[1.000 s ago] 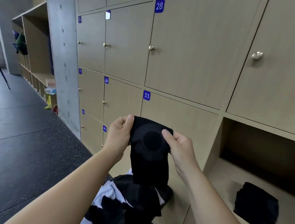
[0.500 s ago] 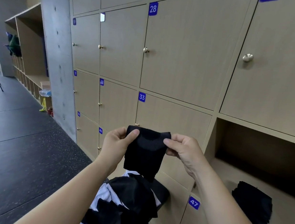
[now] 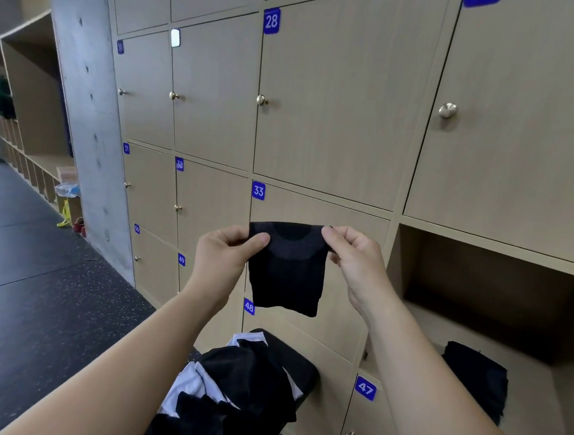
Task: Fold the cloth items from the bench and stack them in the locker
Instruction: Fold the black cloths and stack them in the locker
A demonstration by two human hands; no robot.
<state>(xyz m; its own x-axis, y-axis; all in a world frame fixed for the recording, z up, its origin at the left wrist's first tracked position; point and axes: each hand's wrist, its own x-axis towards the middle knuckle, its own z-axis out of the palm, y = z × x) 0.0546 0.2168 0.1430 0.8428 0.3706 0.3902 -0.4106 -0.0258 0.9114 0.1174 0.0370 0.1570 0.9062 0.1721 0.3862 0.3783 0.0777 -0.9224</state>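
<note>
Cloth: your black cloth hangs in the air before door 33, top edge level, long axis near vertical, free end down.
Left hand: your left hand pinches its top left corner.
Right hand: your right hand pinches the top right corner.
Locker: a folded black cloth lies in the open locker.

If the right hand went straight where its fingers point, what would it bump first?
Probably the left hand: the right hand points leftward across the black cloth both pinch. Depth is hard to judge.

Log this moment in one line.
left hand: pinches black cloth | right hand: pinches it too | locker: open, folded cloth inside | pile: below hands
</note>
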